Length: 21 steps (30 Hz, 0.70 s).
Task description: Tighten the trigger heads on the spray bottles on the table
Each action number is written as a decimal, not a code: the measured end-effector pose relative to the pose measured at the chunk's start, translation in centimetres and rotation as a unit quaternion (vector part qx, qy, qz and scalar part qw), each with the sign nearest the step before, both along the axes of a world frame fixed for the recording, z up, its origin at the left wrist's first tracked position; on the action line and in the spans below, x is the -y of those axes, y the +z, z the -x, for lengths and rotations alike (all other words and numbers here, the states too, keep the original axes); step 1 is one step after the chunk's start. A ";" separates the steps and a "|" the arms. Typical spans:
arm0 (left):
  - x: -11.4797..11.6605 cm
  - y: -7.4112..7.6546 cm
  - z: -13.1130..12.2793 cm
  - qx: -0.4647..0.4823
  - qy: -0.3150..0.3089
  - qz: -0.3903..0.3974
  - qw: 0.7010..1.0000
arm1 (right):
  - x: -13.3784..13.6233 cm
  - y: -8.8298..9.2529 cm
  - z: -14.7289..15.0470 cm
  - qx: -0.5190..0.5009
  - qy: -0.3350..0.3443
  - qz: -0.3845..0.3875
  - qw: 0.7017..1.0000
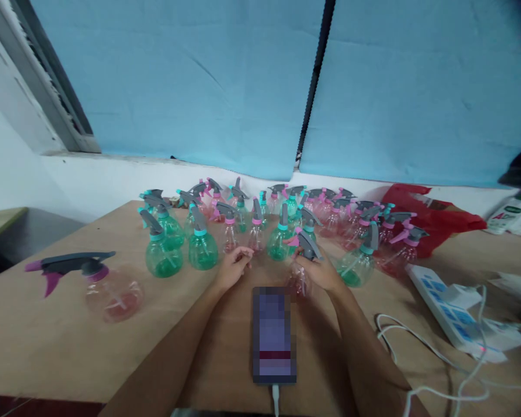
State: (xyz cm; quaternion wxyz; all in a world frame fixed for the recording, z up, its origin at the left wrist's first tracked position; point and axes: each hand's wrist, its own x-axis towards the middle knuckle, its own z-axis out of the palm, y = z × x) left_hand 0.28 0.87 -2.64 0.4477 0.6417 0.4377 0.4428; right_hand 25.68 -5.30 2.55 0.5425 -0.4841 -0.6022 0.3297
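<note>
My right hand (320,270) is closed around the neck of a spray bottle (298,282) with a clear round body, pinkish liquid and a grey and pink trigger head. This bottle stands upright just behind the phone. My left hand (235,267) is to the left of it, holding nothing, its fingers loosely bent and a little apart. Close behind the left hand stand a pink-collared spray bottle (256,231) and a green spray bottle (203,250). Another green spray bottle (280,240) is between my hands, farther back.
A phone (274,336) with a cable lies in front. One pink spray bottle (115,298) leans or lies at left. Several pink and green bottles crowd the back. To the right are a red plastic bag (438,223), a power strip (443,307) and white cables (421,339).
</note>
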 end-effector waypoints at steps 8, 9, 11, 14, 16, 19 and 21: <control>0.3 0.3 -0.1 0.000 0.002 0.003 1.000 | -0.5 -0.1 1.2 -0.014 0.015 -0.045 0.999; 0.3 0.3 -0.1 -0.001 0.001 0.003 1.000 | -0.6 0.0 1.3 -0.028 0.026 -0.046 0.998; 0.2 0.2 -0.1 -0.003 0.000 0.002 1.000 | -0.8 0.1 1.5 -0.058 0.036 -0.046 0.997; 0.2 0.2 0.0 -0.004 -0.002 -0.001 1.000 | -0.9 0.1 1.8 -0.093 0.021 -0.043 0.994; 0.2 0.2 0.0 -0.006 -0.002 -0.003 1.000 | -0.9 0.1 2.1 -0.109 0.014 -0.038 0.993; 0.3 0.3 0.0 -0.011 0.000 -0.004 1.000 | -0.7 0.1 2.3 -0.120 0.003 -0.024 0.992; 0.3 0.4 0.0 -0.014 0.001 -0.006 1.000 | -0.6 0.0 2.3 -0.113 -0.014 -0.016 0.993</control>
